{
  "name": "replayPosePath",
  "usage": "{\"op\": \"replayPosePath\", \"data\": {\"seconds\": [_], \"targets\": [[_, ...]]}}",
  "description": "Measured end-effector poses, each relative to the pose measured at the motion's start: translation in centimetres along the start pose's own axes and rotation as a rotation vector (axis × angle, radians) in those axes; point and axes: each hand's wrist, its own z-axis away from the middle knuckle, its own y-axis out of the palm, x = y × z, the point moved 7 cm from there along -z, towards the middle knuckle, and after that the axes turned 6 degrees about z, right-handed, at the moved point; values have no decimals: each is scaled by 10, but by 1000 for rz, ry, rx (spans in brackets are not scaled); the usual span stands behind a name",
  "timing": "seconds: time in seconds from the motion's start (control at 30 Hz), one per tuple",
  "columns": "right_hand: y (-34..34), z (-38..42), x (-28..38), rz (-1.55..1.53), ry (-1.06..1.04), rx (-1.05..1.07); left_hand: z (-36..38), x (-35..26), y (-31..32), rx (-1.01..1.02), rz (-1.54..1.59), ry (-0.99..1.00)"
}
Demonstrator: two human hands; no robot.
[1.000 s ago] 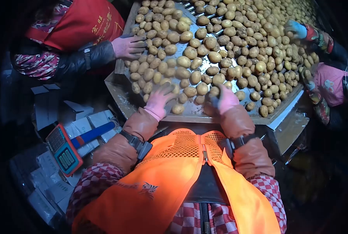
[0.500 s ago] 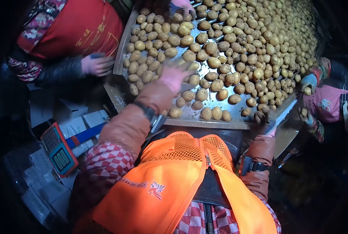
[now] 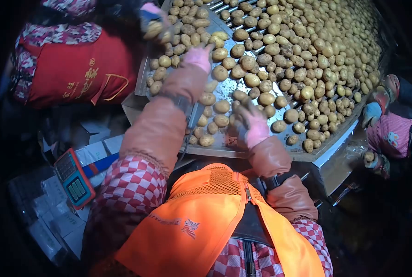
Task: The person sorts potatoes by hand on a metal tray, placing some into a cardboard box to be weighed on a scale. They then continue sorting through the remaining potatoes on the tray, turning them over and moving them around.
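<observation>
My left hand (image 3: pixel 198 59), in a pink glove, reaches over the potatoes (image 3: pixel 219 73) at the left of a metal sorting table (image 3: pixel 227 90). Its fingers are stretched out toward the potatoes, right beside several of them. Nearer the front edge, my right hand (image 3: pixel 253 124) is low over the table in a pink glove with dark, dirty fingers. Motion smears those fingers, and I cannot tell whether they hold a potato. Loose potatoes lie around both hands.
A dense mass of potatoes (image 3: pixel 326 51) covers the table's right and far side, partly on metal rollers (image 3: pixel 219 6). At the left, a co-worker's gloved hand (image 3: pixel 151 18) holds potatoes. Another person's gloved hand (image 3: pixel 371 113) is at the right edge. A scale (image 3: pixel 74 179) stands lower left.
My left hand has moved farther up the table. My right hand has swung left from the right front corner to the middle. The left co-worker's hand now carries potatoes near the table's edge.
</observation>
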Motion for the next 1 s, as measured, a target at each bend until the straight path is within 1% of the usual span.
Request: {"op": "replayPosePath", "data": {"seconds": [0.07, 0.1, 0.13, 0.2, 0.23, 0.27, 0.3, 0.37, 0.43, 0.5, 0.53, 0.6, 0.63, 0.67, 0.73, 0.77, 0.83, 0.87, 0.9, 0.93, 0.97, 1.0], "targets": [[3, 10, 3, -16, -181, -96, -14, 6, 8, 184, -21, -117], [6, 10, -14, -382, -29, -80, -9, 10, 12, 242, -35, -207], [6, 10, -23, -752, 124, -63, -3, 9, 7, 255, -29, -230], [-9, 10, -31, -965, 318, -41, 7, 4, -1, 288, -16, -265], [2, 10, -48, -1139, 326, -23, 15, 5, -5, 355, 205, -461], [11, 7, -64, -1312, 325, -10, 14, -7, -8, 361, 239, -394], [-1, 13, -51, -1585, 417, 49, 17, -21, -10, 365, 270, -326], [-7, 7, -38, -1837, 425, -29, 30, -42, -9, 388, 334, -210], [-19, 2, -27, -1934, 400, -15, 37, -60, -8, 412, 400, -99], [11, 0, -47, -1780, 308, -20, 11, -62, -17, 290, 174, -204], [22, 4, -52, -1863, 376, -6, -5, -62, -19, 230, 67, -253], [44, 11, -63, -2029, 524, 4, -27, -50, 13, 165, 99, -218], [43, 16, -58, -2195, 626, 29, -29, -49, 20, 133, 113, -201], [38, 19, -52, -2361, 724, 54, -28, -42, 27, 152, 198, -242], [16, 16, -46, -2138, 464, 135, -27, -31, 36, 187, 368, -317], [10, 14, -51, -1910, 352, 94, -13, -46, 13, 145, 281, -241], [-10, 13, -41, -1547, 28, 40, -3, -50, 27, 394, 516, -118], [-22, 14, -34, -1375, -108, -24, 4, -54, 25, 445, 545, -12], [-19, 12, -33, -1426, -91, -7, 12, -58, 22, 497, 578, 93], [-15, 10, -30, -1477, -72, 11, 3, -50, 9, 347, 388, 82], [-4, 6, -30, -1785, 72, 72, -14, -42, -4, 196, 200, 73], [6, 2, -31, -2095, 246, 89, -29, -40, -13, 44, 17, 67]]}}
